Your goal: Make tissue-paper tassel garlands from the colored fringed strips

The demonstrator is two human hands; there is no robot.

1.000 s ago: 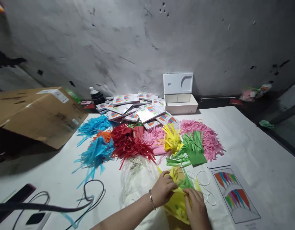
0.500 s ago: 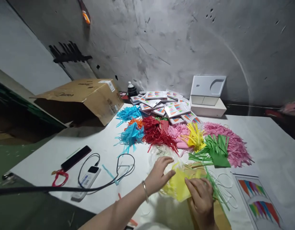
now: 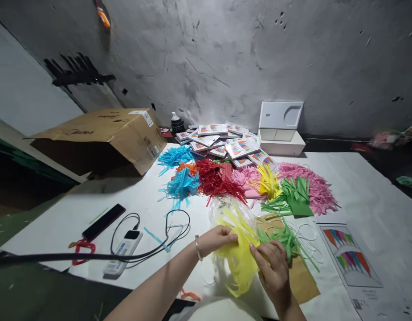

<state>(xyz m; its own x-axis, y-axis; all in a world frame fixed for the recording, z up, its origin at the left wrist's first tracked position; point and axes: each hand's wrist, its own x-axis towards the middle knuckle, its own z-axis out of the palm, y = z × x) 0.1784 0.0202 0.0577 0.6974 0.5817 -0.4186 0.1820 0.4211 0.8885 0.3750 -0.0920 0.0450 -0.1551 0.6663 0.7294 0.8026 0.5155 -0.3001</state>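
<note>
Yellow fringed tissue paper point(image 3: 241, 258) hangs between my two hands, its strips spreading up and down. My left hand point(image 3: 221, 239), with a bangle at the wrist, pinches its left side. At its right edge the thumb and fingers of my right hand point(image 3: 271, 263) are closed on the same paper. Behind it lies a clear plastic bag point(image 3: 222, 203). Green fringed strips point(image 3: 282, 236) and brown paper point(image 3: 302, 281) lie just right of my right hand, beside thin white string point(image 3: 309, 243).
Blue point(image 3: 181, 185), red point(image 3: 219, 180), yellow point(image 3: 269, 182), green point(image 3: 297, 196) and pink tassels point(image 3: 316, 187) line the table's middle. Behind are printed packets point(image 3: 242, 147) and a white box point(image 3: 281, 142). Leftward: a carton point(image 3: 125, 138), phone point(image 3: 104, 222), power bank point(image 3: 123, 254) and black cable point(image 3: 75, 257). A printed sheet point(image 3: 349, 254) lies right.
My left hand has gone from spread fingers to a pinch on the yellow paper. The paper is now lifted, its strips fanned out. The view has shifted slightly right.
</note>
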